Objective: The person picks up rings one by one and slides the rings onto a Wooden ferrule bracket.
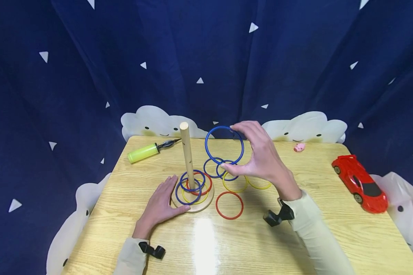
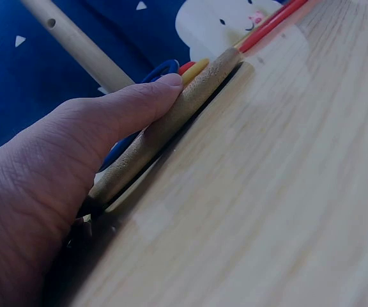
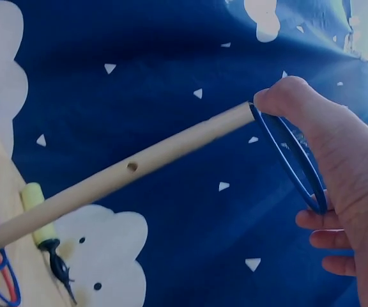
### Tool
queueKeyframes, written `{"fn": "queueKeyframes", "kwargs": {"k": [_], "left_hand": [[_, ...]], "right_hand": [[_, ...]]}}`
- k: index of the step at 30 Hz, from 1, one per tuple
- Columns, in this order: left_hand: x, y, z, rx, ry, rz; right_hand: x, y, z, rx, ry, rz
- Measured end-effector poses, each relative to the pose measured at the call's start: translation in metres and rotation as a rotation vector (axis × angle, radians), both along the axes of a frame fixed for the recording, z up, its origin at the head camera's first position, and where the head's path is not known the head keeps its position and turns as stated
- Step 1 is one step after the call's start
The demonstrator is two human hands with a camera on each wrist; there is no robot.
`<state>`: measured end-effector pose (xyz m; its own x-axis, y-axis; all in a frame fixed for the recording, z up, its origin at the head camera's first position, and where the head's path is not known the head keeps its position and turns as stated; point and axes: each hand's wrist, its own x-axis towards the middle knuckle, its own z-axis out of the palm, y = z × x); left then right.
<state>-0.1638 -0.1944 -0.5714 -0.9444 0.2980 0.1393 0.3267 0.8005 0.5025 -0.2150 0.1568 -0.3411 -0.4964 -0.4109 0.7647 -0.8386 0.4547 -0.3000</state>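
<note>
A large blue ring is held upright in the air just right of the wooden peg, pinched at its rim by the right hand. It is judged light, thin and stiff, likely smooth plastic, best taken at opposite points of the rim. The peg's round base, already ringed in blue, yellow and red, is pressed by the flat, straight-fingered left hand. More rings, a red car and a green pump lie on the desk.
</note>
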Motion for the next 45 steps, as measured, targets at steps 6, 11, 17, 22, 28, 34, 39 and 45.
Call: {"fn": "queueKeyframes", "kwargs": {"k": [6, 11, 17, 22, 28, 34, 39, 45], "left_hand": [[0.000, 0.001, 0.000, 0.007, -0.001, -0.001], [0.000, 0.001, 0.001, 0.008, -0.005, 0.000], [0.001, 0.001, 0.002, 0.007, -0.010, 0.000], [0.001, 0.001, 0.003, 0.014, -0.011, 0.002], [0.001, 0.001, 0.002, 0.015, -0.016, 0.004], [0.001, 0.000, 0.002, 0.011, -0.007, 0.007], [0.001, 0.000, 0.002, 0.013, -0.013, 0.007], [0.001, 0.001, 0.003, 0.009, -0.022, 0.004]], "right_hand": [[-0.003, -0.015, 0.017, -0.015, 0.043, 0.037], [-0.007, -0.025, 0.030, -0.017, 0.074, 0.063], [-0.012, -0.040, 0.043, 0.000, 0.108, 0.079], [-0.017, -0.054, 0.050, -0.003, 0.110, 0.085], [-0.020, -0.061, 0.048, 0.054, 0.078, 0.068], [-0.020, -0.063, 0.039, 0.112, 0.023, 0.052], [-0.019, -0.064, 0.031, 0.151, -0.002, 0.053], [-0.017, -0.063, 0.018, 0.179, -0.040, 0.052]]}}
